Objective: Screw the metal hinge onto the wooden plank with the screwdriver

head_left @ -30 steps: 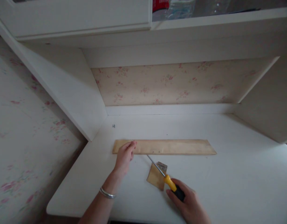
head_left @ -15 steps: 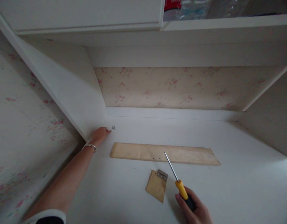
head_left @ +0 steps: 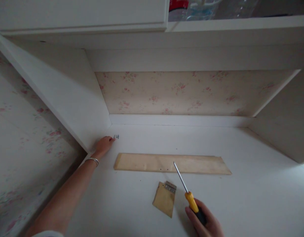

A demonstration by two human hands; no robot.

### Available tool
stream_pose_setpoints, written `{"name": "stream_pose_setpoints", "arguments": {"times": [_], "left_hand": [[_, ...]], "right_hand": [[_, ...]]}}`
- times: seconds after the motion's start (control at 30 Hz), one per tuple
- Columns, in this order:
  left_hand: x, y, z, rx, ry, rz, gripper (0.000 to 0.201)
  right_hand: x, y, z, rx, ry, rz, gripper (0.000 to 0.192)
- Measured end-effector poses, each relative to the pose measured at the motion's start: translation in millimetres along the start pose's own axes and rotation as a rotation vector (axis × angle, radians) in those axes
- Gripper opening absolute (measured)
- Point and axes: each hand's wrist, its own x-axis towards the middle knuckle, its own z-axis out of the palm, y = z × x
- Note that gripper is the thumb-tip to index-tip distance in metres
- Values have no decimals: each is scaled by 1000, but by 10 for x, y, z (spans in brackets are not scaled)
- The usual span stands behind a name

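Note:
My right hand [head_left: 207, 219] grips a screwdriver [head_left: 191, 201] with a yellow and black handle, its metal tip pointing up and left over a long wooden board [head_left: 191, 163]. My left hand [head_left: 104, 145] reaches to the back left of the white surface. Its fingers are pinched together beside a small group of screws [head_left: 116, 136]; whether they hold one is too small to make out. Left of the screwdriver lies a small wooden piece [head_left: 164, 200] with a metal hinge [head_left: 170, 187] on its upper edge.
A white side panel [head_left: 58, 89] rises on the left, near my arm. Overhead is a white cabinet [head_left: 80, 16] with plastic bottles [head_left: 203, 10] in its open part. Flowered wallpaper [head_left: 176, 92] covers the back wall; another panel [head_left: 285, 121] stands at right.
The view has shifted slightly to the right. My left fingers have come closer to the screws. The right hand holds the screwdriver as before.

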Motion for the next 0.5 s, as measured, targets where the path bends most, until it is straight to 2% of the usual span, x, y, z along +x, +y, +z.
{"name": "stream_pose_setpoints", "arguments": {"times": [0.1, 0.13, 0.2, 0.27, 0.37, 0.43, 0.5], "left_hand": [[-203, 254, -76, -45, 42, 105, 43], [-306, 379, -105, -80, 16, 217, 42], [-540, 661, -159, -133, -75, 527, 45], [-758, 934, -191, -120, -202, 744, 63], [-937, 1224, -173, -102, -359, 818, 85], [-945, 1319, -126, -107, -423, 850, 85], [-895, 1362, -79, -122, -437, 894, 77]], "right_hand": [[6, 57, 6, 34, -1, 12, 53], [7, 72, 10, 42, -12, 17, 52], [5, 89, 16, 46, -42, 38, 53], [-5, 90, 19, 47, -44, 65, 54], [-35, 69, 16, 65, -27, 60, 53], [-63, 55, 12, 79, -6, 52, 53], [-88, 50, 13, 86, 21, 71, 54]]}}
